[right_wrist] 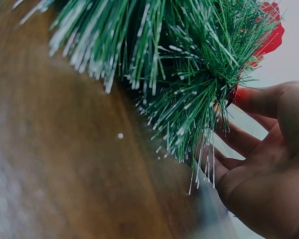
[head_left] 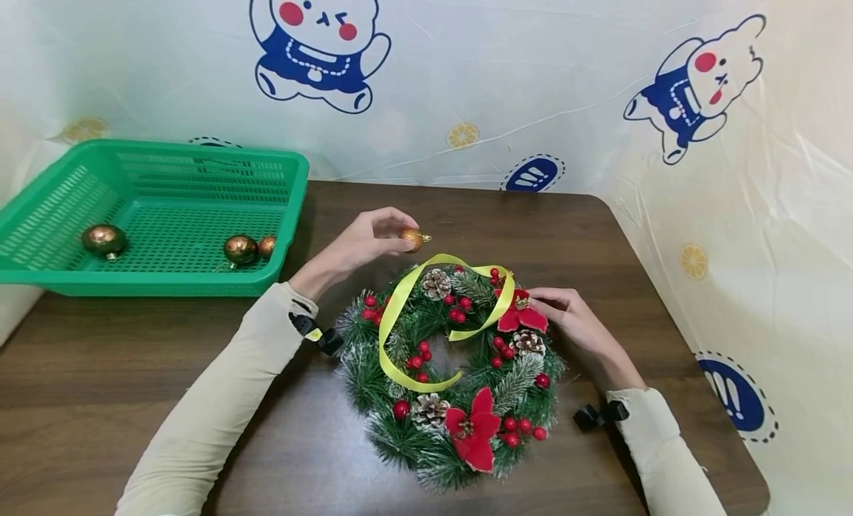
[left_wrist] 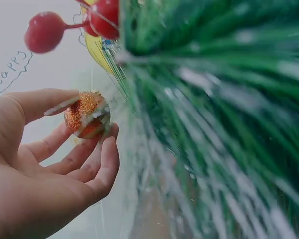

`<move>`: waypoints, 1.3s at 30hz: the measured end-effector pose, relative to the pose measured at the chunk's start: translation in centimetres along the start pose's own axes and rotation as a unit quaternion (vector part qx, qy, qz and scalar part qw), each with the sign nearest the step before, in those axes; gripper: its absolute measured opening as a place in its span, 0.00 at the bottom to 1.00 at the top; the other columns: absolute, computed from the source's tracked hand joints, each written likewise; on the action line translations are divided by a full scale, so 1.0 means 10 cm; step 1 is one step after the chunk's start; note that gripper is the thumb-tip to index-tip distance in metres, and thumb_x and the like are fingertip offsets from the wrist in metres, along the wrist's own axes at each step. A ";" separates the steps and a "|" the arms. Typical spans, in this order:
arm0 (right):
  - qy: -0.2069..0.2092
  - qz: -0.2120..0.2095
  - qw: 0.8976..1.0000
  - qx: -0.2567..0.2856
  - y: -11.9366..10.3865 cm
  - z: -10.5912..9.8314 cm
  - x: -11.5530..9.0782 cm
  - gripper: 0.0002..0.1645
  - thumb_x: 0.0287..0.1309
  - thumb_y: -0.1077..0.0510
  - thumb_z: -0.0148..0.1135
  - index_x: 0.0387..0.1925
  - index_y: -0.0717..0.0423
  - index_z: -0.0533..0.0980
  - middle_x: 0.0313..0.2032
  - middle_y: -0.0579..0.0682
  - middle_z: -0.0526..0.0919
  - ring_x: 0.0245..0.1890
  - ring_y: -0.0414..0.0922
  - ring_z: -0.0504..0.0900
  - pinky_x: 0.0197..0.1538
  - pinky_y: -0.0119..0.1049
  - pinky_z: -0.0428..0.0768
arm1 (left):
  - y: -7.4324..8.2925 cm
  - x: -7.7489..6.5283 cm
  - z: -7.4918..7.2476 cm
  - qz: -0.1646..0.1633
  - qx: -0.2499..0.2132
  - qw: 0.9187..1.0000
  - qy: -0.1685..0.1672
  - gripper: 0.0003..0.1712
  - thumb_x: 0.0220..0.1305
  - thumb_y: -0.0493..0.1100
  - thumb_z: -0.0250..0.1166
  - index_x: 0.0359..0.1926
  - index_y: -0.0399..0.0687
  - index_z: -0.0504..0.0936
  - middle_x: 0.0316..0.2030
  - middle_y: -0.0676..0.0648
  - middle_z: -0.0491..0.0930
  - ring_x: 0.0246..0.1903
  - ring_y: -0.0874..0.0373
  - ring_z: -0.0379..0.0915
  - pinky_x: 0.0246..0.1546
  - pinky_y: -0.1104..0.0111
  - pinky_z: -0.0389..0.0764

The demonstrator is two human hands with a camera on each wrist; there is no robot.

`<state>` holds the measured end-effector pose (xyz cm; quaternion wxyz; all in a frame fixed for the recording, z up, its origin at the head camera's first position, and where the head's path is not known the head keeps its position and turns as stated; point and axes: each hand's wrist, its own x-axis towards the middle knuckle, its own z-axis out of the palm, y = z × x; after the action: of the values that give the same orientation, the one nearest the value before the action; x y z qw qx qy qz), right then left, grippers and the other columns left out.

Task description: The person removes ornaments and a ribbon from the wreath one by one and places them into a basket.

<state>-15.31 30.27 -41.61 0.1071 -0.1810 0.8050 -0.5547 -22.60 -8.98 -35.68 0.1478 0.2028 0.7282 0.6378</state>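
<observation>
Between thumb and fingers, my left hand [head_left: 363, 243] pinches a glittery orange Christmas bauble [head_left: 415, 240] just beyond the wreath's far left edge. Its small gold cap points right. In the left wrist view, the bauble [left_wrist: 87, 115] sits at the fingertips, beside blurred green needles. A Christmas wreath [head_left: 393, 434] lies on the table, with red berries, pinecones and red poinsettias. My right hand [head_left: 578, 327] grips the wreath's right edge beside the upper poinsettia [head_left: 523, 316]. Greenery partly hides its fingertips in the right wrist view. A loose yellow ribbon [head_left: 393, 309] curls over the wreath.
A green plastic basket [head_left: 166, 283] stands at the back left of the brown table [head_left: 100, 397]. Inside are two shiny brownish baubles [head_left: 104, 240] and a smaller orange one [head_left: 266, 246]. A patterned white sheet [head_left: 426, 79] hangs behind and to the right.
</observation>
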 end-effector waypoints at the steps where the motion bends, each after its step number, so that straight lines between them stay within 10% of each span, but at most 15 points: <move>1: 0.000 0.001 1.000 -0.001 0.00 0.00 -0.01 0.18 0.72 0.61 0.55 0.56 0.68 0.78 0.51 0.50 0.85 0.51 0.41 0.83 0.54 0.30 0.79 | 0.02 -0.01 0.01 0.006 -0.001 1.000 -0.001 0.23 0.64 0.37 0.68 0.58 0.34 0.75 0.50 0.37 0.79 0.48 0.50 0.79 0.51 0.56 0.81; 39: -0.005 0.007 1.000 0.008 -0.04 0.02 -0.04 0.20 0.73 0.57 0.54 0.57 0.67 0.77 0.51 0.47 0.85 0.52 0.41 0.82 0.55 0.31 0.78 | 0.30 -0.90 -0.37 0.039 0.160 0.980 0.109 0.19 0.66 0.40 0.68 0.56 0.43 0.78 0.51 0.45 0.80 0.51 0.53 0.78 0.45 0.73 0.80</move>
<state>-14.83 30.10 -41.33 0.1162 -0.1769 0.8011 -0.5598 -16.11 -16.24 -32.57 0.0082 0.1814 0.8242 0.5364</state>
